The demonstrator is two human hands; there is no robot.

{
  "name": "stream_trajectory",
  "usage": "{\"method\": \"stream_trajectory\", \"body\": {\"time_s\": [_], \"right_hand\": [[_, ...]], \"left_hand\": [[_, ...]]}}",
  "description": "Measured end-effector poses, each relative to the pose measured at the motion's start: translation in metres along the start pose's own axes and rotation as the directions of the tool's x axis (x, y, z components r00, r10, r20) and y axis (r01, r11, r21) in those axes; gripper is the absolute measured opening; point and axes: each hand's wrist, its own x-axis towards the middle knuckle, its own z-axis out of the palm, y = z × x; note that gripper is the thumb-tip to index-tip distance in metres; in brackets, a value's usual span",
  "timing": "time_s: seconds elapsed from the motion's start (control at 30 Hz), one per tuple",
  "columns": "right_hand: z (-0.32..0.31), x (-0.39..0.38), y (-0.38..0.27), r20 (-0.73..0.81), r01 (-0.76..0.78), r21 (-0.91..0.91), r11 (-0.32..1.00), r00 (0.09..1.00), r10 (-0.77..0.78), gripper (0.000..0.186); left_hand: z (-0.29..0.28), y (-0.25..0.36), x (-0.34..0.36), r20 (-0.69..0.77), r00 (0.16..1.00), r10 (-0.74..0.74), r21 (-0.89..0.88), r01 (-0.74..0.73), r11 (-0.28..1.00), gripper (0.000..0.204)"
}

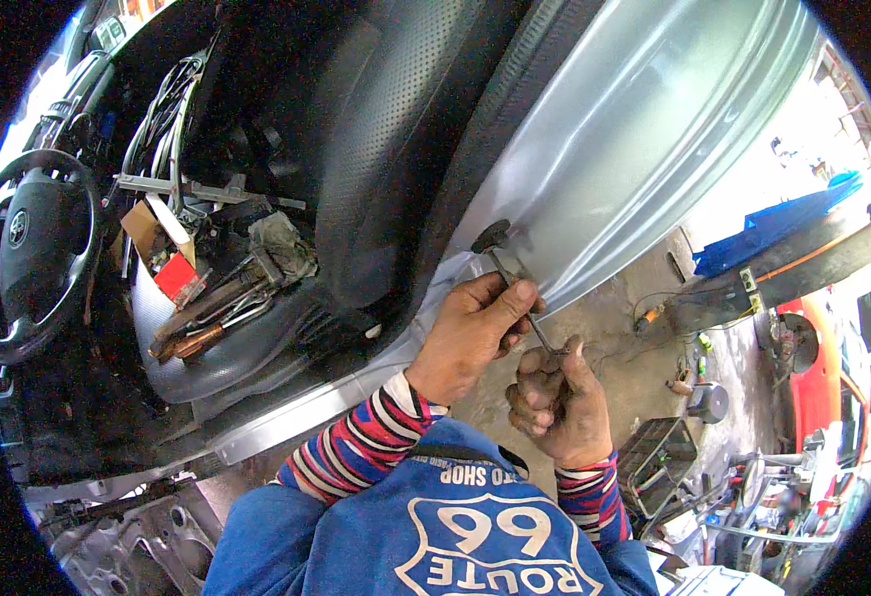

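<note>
A thin dark metal rod (504,265) with a wide, dark, rounded head (491,235) at its far end slants between my hands; its exact kind I cannot make out. My left hand (477,326) closes around the middle of the rod with thumb and fingers. Nearer to me, my right hand (562,399) has its fingers curled and pinches the rod's lower end. The head of the rod is just in front of the silver car body panel (604,169), and I cannot tell whether they touch. Both hands look smudged with dark grime.
To the left, a black car seat (371,149) carries tools (222,323), a torn box (162,243) and a grey rag (284,248). Beyond is a steering wheel (38,258). A black crate (659,457) and a blue sheet (788,223) are on the right.
</note>
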Motion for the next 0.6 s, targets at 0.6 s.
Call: {"method": "stream_trajectory", "body": {"time_s": [0.6], "right_hand": [[0.017,0.000,0.006,-0.125,0.077,0.024,0.997,0.989,-0.073,0.032]], "left_hand": [[-0.004,0.002,0.001,-0.032,0.998,0.054,0.209,-0.046,0.977,0.045]]}}
